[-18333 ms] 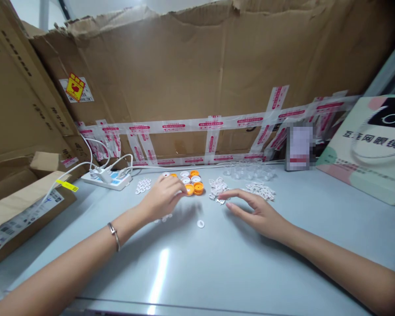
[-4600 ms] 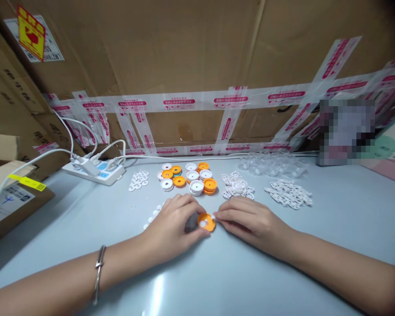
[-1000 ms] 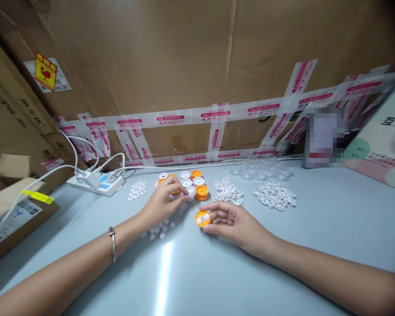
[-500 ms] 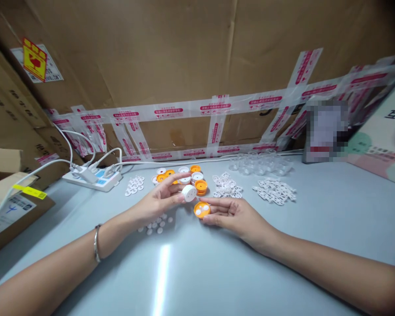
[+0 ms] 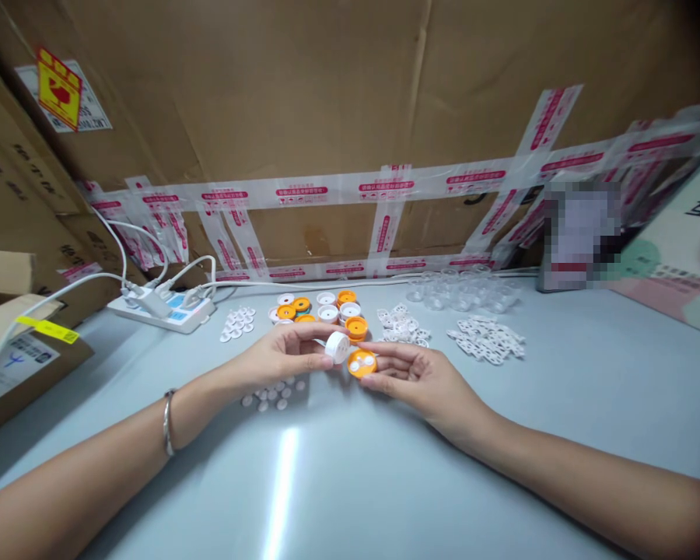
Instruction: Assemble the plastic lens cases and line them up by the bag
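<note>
My left hand (image 5: 285,359) pinches a small white round cap (image 5: 337,347) between thumb and fingertips, just above the grey table (image 5: 350,482). My right hand (image 5: 417,377) holds an orange round cap (image 5: 362,362) with two small white discs inside it, its open side facing up. The two caps almost touch. Behind them sits a cluster of orange and white caps (image 5: 320,307). Small white discs (image 5: 271,395) lie under my left wrist.
A white power strip (image 5: 163,309) with plugged cables lies at the back left. Piles of white parts (image 5: 488,339), another white-parts pile (image 5: 402,327), a third pile of white parts (image 5: 237,323) and clear cups (image 5: 460,289) line the back. Taped cardboard walls enclose the table; a cardboard box (image 5: 17,358) stands left, a printed bag (image 5: 677,257) right.
My left hand picked a white cap from the cluster and brought it over to the orange cap. My right hand lifted the orange cap slightly toward it.
</note>
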`<state>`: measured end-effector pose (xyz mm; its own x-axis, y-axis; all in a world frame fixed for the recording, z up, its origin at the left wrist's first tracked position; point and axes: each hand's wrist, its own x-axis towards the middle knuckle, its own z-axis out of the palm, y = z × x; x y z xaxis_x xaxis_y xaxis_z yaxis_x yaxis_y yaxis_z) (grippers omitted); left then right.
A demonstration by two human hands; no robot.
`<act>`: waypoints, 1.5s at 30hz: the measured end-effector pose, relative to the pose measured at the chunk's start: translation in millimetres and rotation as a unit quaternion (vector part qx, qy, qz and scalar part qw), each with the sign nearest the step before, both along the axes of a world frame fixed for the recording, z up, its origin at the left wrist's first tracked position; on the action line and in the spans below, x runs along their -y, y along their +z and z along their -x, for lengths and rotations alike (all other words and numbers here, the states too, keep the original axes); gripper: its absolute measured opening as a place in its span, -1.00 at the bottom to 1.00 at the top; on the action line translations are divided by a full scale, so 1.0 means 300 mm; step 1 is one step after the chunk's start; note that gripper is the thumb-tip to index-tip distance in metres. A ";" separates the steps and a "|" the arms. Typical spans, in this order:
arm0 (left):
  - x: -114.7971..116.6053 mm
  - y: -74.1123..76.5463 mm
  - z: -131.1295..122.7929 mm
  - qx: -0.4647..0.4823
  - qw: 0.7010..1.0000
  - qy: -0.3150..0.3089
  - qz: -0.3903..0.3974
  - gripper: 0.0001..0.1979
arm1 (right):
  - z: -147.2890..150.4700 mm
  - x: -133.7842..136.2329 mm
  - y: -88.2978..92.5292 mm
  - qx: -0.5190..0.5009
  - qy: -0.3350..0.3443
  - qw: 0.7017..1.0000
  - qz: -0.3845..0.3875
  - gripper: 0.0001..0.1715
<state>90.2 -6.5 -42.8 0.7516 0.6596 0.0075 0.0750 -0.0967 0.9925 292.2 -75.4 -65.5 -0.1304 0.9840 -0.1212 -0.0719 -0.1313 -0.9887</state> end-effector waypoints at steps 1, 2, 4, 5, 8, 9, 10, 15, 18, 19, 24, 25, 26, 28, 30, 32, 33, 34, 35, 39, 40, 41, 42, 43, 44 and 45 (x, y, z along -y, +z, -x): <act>0.001 0.000 -0.001 0.002 1.000 -0.001 0.004 -0.63 | 0.000 0.000 -0.003 0.001 -0.005 1.000 -0.006 -0.45; 0.002 -0.001 -0.002 0.003 1.000 -0.001 0.006 -0.63 | 0.001 0.001 -0.005 0.003 -0.009 1.000 -0.011 -0.46; 0.008 -0.002 -0.007 0.002 1.000 0.004 0.010 -0.65 | 0.001 0.001 -0.009 0.008 -0.012 1.000 -0.021 -0.49; 0.011 -0.002 -0.009 0.001 1.000 0.008 0.011 -0.66 | 0.002 0.001 -0.010 0.009 -0.010 1.000 -0.025 -0.51; 0.018 -0.003 -0.015 0.004 1.000 0.012 0.011 -0.66 | 0.004 0.002 -0.012 0.008 -0.003 0.999 -0.038 -0.53; 0.020 -0.002 -0.016 0.006 1.000 0.011 0.009 -0.66 | 0.005 0.002 -0.012 0.008 -0.002 0.999 -0.040 -0.53; 0.022 0.000 -0.017 0.007 1.000 0.007 0.005 -0.66 | 0.005 0.003 -0.013 0.009 -0.003 0.999 -0.041 -0.53; 0.033 0.016 -0.017 -0.052 0.997 0.004 -0.059 -0.68 | 0.005 0.007 -0.016 0.025 0.001 0.998 -0.056 -0.53; 0.037 0.018 -0.019 -0.083 0.991 0.008 -0.101 -0.68 | 0.005 0.009 -0.019 0.028 0.005 0.998 -0.063 -0.54; 0.038 0.016 -0.019 -0.084 0.991 0.005 -0.106 -0.68 | 0.005 0.009 -0.019 0.027 0.006 0.998 -0.064 -0.55; 0.045 0.006 -0.022 -0.091 0.989 -0.006 -0.118 -0.70 | 0.010 0.014 -0.020 0.031 0.016 0.996 -0.077 -0.59; 0.047 0.006 -0.024 -0.097 0.988 -0.005 -0.119 -0.70 | 0.011 0.015 -0.020 0.036 0.019 0.996 -0.080 -0.59; 0.051 0.006 -0.026 -0.101 0.988 -0.003 -0.117 -0.70 | 0.011 0.017 -0.021 0.042 0.022 0.995 -0.082 -0.59; 0.057 0.007 -0.032 -0.102 0.989 0.002 -0.109 -0.71 | 0.011 0.019 -0.023 0.048 0.025 0.995 -0.085 -0.59; 0.061 0.007 -0.037 -0.102 0.989 0.012 -0.103 -0.72 | 0.010 0.020 -0.026 0.047 0.027 0.995 -0.085 -0.59; 0.063 0.006 -0.040 -0.104 0.989 0.021 -0.101 -0.72 | 0.009 0.020 -0.028 0.047 0.031 0.995 -0.087 -0.58; 0.063 0.004 -0.041 -0.106 0.989 0.022 -0.100 -0.72 | 0.009 0.020 -0.029 0.048 0.034 0.994 -0.088 -0.58; 0.063 0.002 -0.042 -0.105 0.989 0.021 -0.099 -0.72 | 0.009 0.020 -0.029 0.049 0.036 0.994 -0.089 -0.58; 0.062 0.000 -0.043 -0.104 0.990 0.019 -0.097 -0.72 | 0.009 0.020 -0.029 0.051 0.035 0.994 -0.090 -0.57; 0.062 -0.007 -0.045 -0.100 0.990 0.024 -0.095 -0.73 | 0.011 0.019 -0.024 0.057 0.014 0.995 -0.086 -0.54; 0.062 -0.008 -0.045 -0.102 0.990 0.027 -0.097 -0.73 | 0.012 0.020 -0.023 0.057 0.011 0.995 -0.086 -0.55; 0.063 -0.007 -0.046 -0.105 0.989 0.028 -0.100 -0.74 | 0.012 0.020 -0.023 0.057 0.010 0.994 -0.089 -0.57; 0.064 -0.006 -0.047 -0.109 0.988 0.030 -0.103 -0.75 | 0.011 0.020 -0.023 0.058 0.011 0.994 -0.092 -0.59; 0.066 -0.005 -0.048 -0.113 0.987 0.031 -0.106 -0.75 | 0.011 0.020 -0.024 0.060 0.011 0.994 -0.096 -0.62; 0.067 -0.003 -0.049 -0.116 0.987 0.034 -0.110 -0.75 | 0.011 0.020 -0.025 0.060 0.012 0.993 -0.099 -0.64; 0.069 -0.001 -0.051 -0.119 0.986 0.037 -0.114 -0.75 | 0.010 0.020 -0.027 0.060 0.013 0.993 -0.102 -0.66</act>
<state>105.4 -27.3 -43.0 0.7005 0.7136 -0.0077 0.3172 -0.3016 0.8991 289.1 -81.4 -73.5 -0.1533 0.9861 0.0642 0.0487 0.0724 -0.9962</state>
